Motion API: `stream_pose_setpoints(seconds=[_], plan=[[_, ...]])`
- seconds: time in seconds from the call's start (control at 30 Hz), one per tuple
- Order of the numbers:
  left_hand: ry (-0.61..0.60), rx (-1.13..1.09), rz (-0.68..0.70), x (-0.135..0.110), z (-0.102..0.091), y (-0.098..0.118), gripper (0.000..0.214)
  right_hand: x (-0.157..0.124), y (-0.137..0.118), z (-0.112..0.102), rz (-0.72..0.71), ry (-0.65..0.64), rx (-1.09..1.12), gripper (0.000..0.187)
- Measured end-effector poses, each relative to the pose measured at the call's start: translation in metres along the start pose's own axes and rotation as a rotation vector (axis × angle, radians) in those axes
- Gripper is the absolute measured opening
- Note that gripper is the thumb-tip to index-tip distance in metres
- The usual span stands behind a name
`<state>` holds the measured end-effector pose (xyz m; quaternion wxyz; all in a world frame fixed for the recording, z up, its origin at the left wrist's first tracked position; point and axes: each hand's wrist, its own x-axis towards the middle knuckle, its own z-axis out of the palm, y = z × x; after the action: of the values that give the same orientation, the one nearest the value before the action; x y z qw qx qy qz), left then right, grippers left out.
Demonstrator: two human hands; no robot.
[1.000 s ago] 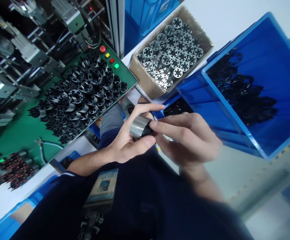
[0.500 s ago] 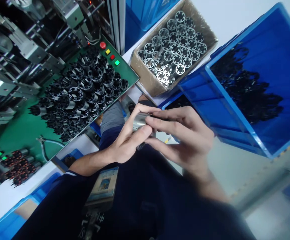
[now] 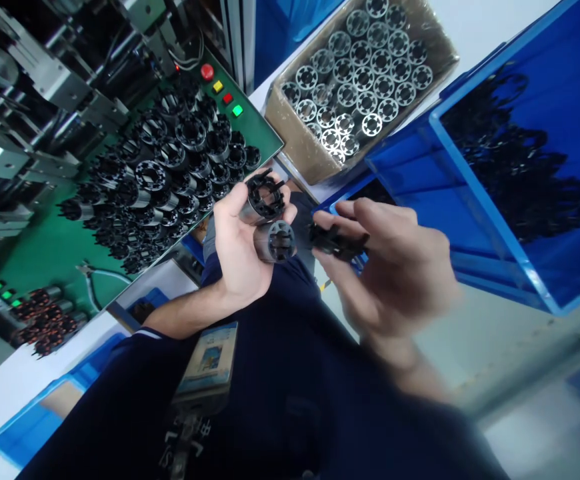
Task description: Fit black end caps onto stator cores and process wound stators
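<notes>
My left hand [image 3: 237,250] is closed round two short metal stator cores. The upper core [image 3: 261,201] carries a black plastic insert with prongs; the lower core [image 3: 275,242] shows its slotted end face. My right hand [image 3: 385,263], just to the right, pinches a black plastic insert [image 3: 337,242] between thumb and fingers, a short gap from the lower core. Both hands hover above my lap in dark blue work clothes.
A green machine panel [image 3: 45,247] holds several cores with black inserts [image 3: 170,173] and coloured buttons [image 3: 220,87]. A cardboard box [image 3: 295,143] holds bare metal cores. A blue bin [image 3: 475,193] with black plastic inserts stands at right. Copper-wound cores [image 3: 43,327] lie at left.
My hands have come apart. The left hand has turned its palm up and now shows two cores; the right hand has drawn back to the right with a black insert.
</notes>
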<state>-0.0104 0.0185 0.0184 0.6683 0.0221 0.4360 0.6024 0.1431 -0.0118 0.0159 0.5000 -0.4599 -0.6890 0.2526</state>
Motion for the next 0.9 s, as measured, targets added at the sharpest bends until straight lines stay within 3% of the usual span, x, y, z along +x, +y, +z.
stream_pose_setpoints(seconds=[0.07, 0.13, 0.2, 0.3, 0.5, 0.63, 0.77, 0.9], plan=[[0.029, -0.008, 0.024, -0.003, 0.004, -0.001, 0.041, -0.005, 0.006, 0.011, -0.096, 0.023, -0.010, 0.057], [0.051, -0.018, -0.004, -0.004, 0.008, 0.001, 0.049, -0.009, 0.010, 0.018, -0.159, -0.075, -0.003, 0.055], [0.086, -0.062, -0.033, -0.005, 0.012, 0.004, 0.048, -0.011, 0.011, 0.019, -0.165, -0.174, 0.028, 0.059], [0.073, -0.118, -0.003, -0.005, 0.014, 0.008, 0.039, -0.013, 0.008, 0.015, -0.138, -0.208, 0.038, 0.058], [-0.015, 0.024, -0.023, -0.008, 0.011, 0.006, 0.035, -0.011, 0.006, 0.009, -0.060, -0.070, 0.005, 0.045], [-0.067, 0.021, 0.068, -0.012, 0.008, 0.001, 0.036, -0.007, 0.007, 0.006, -0.022, -0.115, -0.034, 0.047], [-0.091, -0.048, 0.098, -0.012, 0.004, -0.003, 0.026, -0.008, 0.006, 0.008, -0.008, -0.065, 0.010, 0.049], [-0.099, 0.063, 0.084, -0.010, 0.003, -0.004, 0.033, -0.009, 0.007, 0.010, 0.041, -0.060, 0.020, 0.045]])
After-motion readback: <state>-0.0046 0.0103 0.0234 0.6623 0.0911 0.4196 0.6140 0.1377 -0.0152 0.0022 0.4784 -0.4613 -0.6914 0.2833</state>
